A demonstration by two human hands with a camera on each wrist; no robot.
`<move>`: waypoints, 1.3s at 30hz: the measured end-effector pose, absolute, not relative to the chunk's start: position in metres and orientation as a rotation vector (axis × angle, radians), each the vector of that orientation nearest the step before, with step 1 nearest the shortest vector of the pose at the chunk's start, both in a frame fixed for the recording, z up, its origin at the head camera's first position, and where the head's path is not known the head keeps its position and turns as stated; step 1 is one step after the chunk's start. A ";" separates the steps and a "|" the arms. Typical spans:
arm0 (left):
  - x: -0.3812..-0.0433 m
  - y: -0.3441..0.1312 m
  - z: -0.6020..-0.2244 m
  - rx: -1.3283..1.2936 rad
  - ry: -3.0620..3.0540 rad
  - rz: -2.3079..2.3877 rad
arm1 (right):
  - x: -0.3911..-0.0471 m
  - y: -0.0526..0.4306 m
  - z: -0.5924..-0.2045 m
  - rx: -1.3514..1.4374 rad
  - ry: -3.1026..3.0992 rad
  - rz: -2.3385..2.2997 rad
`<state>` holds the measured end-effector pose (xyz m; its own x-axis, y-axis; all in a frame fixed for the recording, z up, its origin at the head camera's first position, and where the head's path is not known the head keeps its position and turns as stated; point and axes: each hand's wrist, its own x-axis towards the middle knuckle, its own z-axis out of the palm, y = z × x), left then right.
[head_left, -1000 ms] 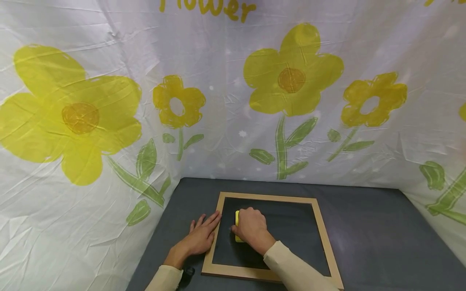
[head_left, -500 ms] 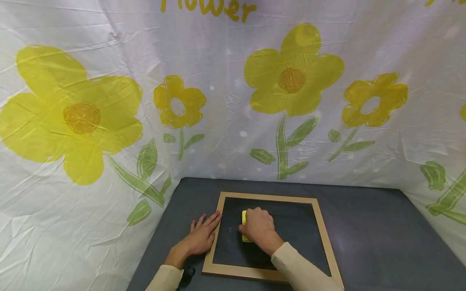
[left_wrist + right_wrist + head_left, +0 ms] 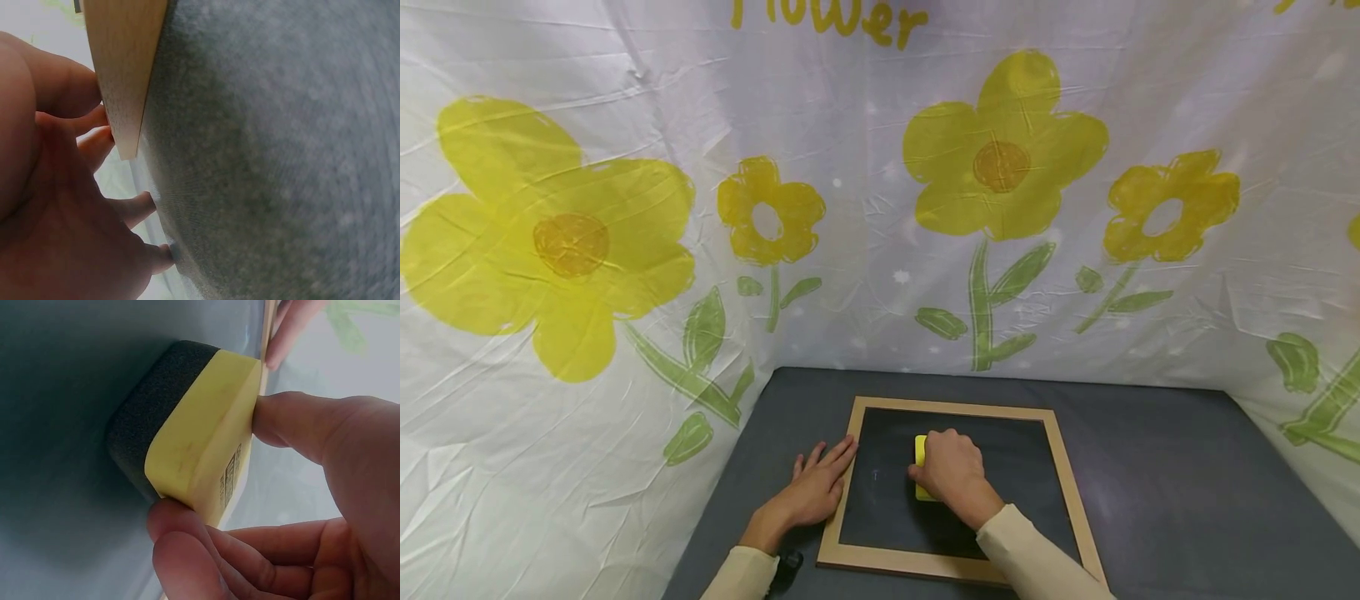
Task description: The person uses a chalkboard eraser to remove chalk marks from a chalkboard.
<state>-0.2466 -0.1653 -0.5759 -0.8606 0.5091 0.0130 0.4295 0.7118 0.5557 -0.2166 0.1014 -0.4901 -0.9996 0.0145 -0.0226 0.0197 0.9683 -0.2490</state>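
A chalkboard (image 3: 1007, 475) in a light wooden frame lies on the dark table. My right hand (image 3: 957, 473) grips a yellow board eraser (image 3: 920, 479) near the middle of the board. The right wrist view shows thumb and fingers on opposite sides of the eraser (image 3: 200, 425), its dark felt face against the board. My left hand (image 3: 812, 492) lies at the board's left edge with its fingers spread, fingertips touching the wooden frame (image 3: 122, 75). A faint pale mark shows on the board left of the eraser.
Near the left wrist a small black object (image 3: 787, 562) sits on the dark cloth-covered table (image 3: 1187, 483). White fabric (image 3: 865, 308) printed with yellow flowers hangs behind and at both sides.
My right hand has slid the eraser to the right across the board, uncovering the faint mark on the left. My left hand stays at the frame.
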 end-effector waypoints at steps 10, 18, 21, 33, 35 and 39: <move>-0.243 -0.166 -0.571 0.791 2.767 0.858 | -0.211 0.127 -0.491 0.101 3.087 -0.390; -0.241 -0.166 -0.564 0.798 2.726 0.877 | -0.206 0.147 -0.490 0.157 3.089 -0.386; -0.243 -0.166 -0.570 0.793 2.748 0.867 | -0.204 0.154 -0.489 0.180 3.091 -0.380; -0.238 -0.164 -0.554 0.772 2.710 0.833 | -0.199 0.179 -0.491 0.240 3.067 -0.365; -0.236 -0.161 -0.548 0.726 2.712 0.799 | -0.198 0.183 -0.490 0.246 3.067 -0.355; -0.234 -0.159 -0.547 0.701 2.727 0.761 | -0.196 0.191 -0.488 0.251 3.069 -0.343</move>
